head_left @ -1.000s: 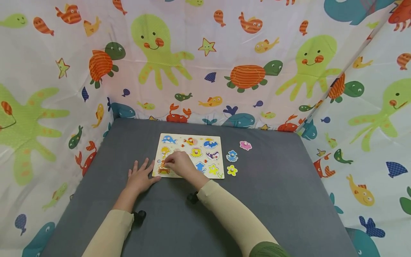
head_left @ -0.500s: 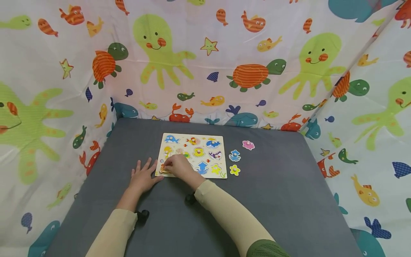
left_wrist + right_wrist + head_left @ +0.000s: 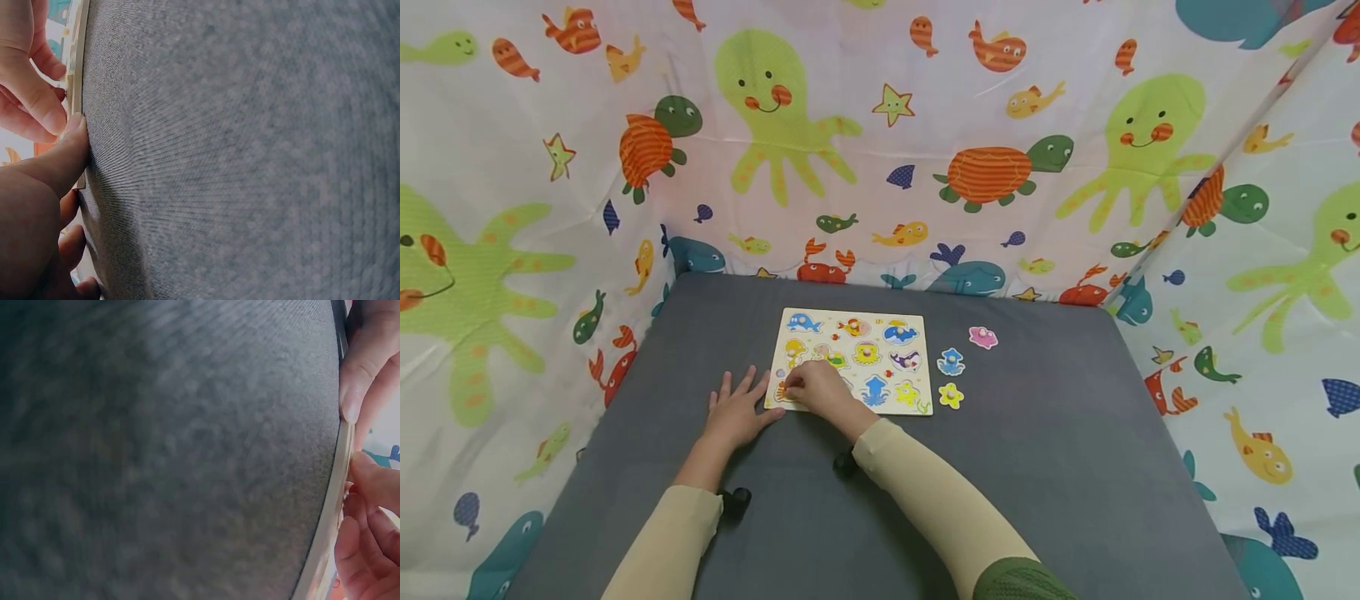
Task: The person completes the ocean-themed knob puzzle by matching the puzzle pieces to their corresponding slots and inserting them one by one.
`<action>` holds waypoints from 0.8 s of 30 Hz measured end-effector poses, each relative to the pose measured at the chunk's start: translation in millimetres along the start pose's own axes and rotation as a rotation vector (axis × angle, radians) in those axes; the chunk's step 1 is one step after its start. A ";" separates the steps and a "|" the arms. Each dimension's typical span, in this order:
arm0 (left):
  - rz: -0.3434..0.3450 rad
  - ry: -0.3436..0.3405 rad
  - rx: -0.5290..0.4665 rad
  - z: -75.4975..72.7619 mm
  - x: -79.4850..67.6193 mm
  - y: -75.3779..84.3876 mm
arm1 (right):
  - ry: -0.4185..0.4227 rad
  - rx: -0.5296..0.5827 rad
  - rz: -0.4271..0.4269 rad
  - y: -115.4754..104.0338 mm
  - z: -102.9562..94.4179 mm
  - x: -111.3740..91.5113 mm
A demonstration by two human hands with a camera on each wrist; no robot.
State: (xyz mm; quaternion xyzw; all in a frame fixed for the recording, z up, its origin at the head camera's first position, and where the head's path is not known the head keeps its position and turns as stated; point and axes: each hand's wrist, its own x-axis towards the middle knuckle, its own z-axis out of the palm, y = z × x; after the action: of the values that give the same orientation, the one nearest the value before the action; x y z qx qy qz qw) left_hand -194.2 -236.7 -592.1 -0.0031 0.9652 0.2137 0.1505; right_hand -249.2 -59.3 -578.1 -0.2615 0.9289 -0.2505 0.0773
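Observation:
A wooden peg puzzle board (image 3: 874,319) with sea animal pictures lies flat on the grey cloth. My right hand (image 3: 826,392) pinches an orange crab puzzle piece (image 3: 780,391) at the board's lower left, over the crab's place. The fingers hide most of that piece, and whether it sits fully down I cannot tell. My left hand (image 3: 733,417) rests at the board's left front corner, fingers spread. In the left wrist view, its thumb (image 3: 72,144) presses the board's edge (image 3: 77,94), close beside the right fingers (image 3: 47,112).
Right of the board lie three loose pieces: a pink one (image 3: 982,337), a blue octopus-like one (image 3: 951,362) and a yellow starfish (image 3: 951,395). A curtain (image 3: 865,167) printed with sea animals stands behind the table (image 3: 1060,467) and along both sides.
My right hand has shifted slightly down and left over the board with the crab puzzle piece, now covering more of the crab's place. The left hand keeps its place; the head view has shifted slightly.

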 end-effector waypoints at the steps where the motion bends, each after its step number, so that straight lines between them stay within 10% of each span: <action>1: 0.002 0.001 -0.001 0.1 0.2 0.0 | 0.000 -0.005 0.000 0.1 0.2 0.4; 24: 0.029 -0.002 -0.016 -1.8 -2.4 -0.7 | -0.089 -0.037 -0.070 1.2 -6.7 -13.5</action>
State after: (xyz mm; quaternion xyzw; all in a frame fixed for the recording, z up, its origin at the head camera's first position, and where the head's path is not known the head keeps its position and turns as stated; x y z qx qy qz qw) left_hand -192.3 -238.2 -590.1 0.0101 0.9633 0.2236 0.1484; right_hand -240.1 -48.5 -572.8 -0.3060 0.9193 -0.2241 0.1048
